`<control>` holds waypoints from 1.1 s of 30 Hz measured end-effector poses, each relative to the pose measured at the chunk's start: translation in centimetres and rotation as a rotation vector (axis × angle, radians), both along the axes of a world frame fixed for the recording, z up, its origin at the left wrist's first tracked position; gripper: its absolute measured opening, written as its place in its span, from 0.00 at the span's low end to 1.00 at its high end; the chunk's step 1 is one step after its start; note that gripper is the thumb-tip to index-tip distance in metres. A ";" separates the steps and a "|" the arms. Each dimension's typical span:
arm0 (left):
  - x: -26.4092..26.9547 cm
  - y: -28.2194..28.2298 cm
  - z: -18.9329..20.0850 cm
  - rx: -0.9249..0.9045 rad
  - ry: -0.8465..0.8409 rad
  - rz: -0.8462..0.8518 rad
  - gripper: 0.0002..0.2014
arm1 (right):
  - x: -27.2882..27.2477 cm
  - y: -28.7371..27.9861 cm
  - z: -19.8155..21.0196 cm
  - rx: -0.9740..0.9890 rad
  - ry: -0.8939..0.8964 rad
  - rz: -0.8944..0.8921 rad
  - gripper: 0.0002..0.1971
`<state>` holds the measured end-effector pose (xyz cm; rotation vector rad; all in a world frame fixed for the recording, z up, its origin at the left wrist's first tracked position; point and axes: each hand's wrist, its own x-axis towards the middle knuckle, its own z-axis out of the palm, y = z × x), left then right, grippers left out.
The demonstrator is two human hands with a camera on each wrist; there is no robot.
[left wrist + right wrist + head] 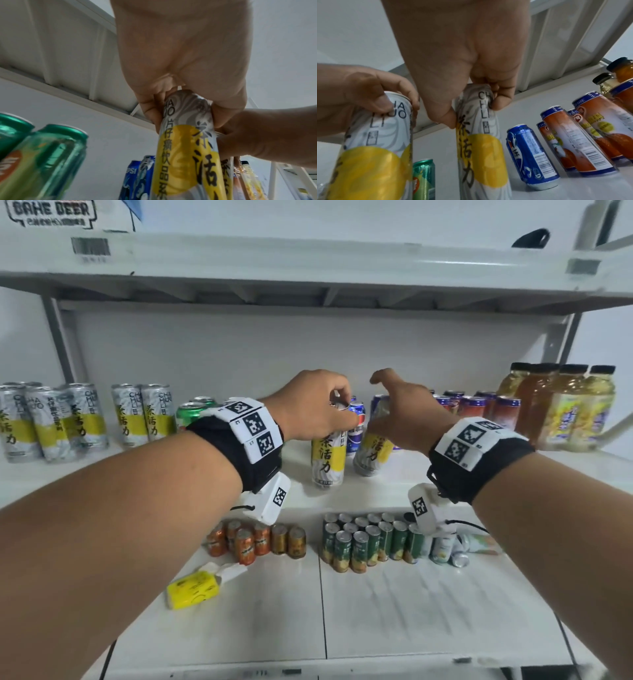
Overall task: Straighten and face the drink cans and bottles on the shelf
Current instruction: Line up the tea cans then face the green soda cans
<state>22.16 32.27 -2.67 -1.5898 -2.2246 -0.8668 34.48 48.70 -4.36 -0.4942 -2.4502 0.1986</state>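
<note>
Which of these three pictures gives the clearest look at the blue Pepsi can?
The right wrist view: the blue Pepsi can stands whole and unblocked there, logo and label print visible. The head view shows only part of it, behind the left hand. The left wrist view catches a cropped blue sliver with "PSI" lettering.

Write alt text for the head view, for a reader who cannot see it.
Two hands each grip the top of a tall white-and-yellow can on a white shelf: left hand on the left can, right hand on the right can. More cans and bottles stand alongside.
</note>
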 end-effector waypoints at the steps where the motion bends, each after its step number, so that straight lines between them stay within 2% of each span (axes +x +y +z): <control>1: 0.5 0.4 -0.1 0.008 -0.003 -0.008 0.10 | 0.9 0.1 0.2 0.028 -0.010 0.007 0.30; 3: 2.1 1.8 -0.3 0.015 -0.013 -0.042 0.10 | 3.3 0.4 0.6 0.095 -0.028 -0.031 0.21; 5: 4.4 3.6 -0.7 -0.005 -0.009 -0.107 0.12 | 6.3 1.0 0.8 0.135 -0.023 -0.066 0.17; 9: 9.4 7.9 -1.8 -0.057 -0.006 -0.241 0.10 | 12.4 2.4 0.1 0.173 -0.048 -0.153 0.18; 14: 15.6 14.5 -5.1 -0.162 0.030 -0.385 0.15 | 20.6 6.0 -3.6 0.131 -0.169 -0.283 0.19; 22: 22.9 24.3 -14.0 -0.340 -0.030 -0.493 0.16 | 29.6 12.9 -13.7 -0.080 -0.332 -0.509 0.19; 33: 31.1 39.6 -31.8 -0.630 -0.073 -0.685 0.17 | 36.8 24.6 -29.6 -0.419 -0.555 -0.646 0.16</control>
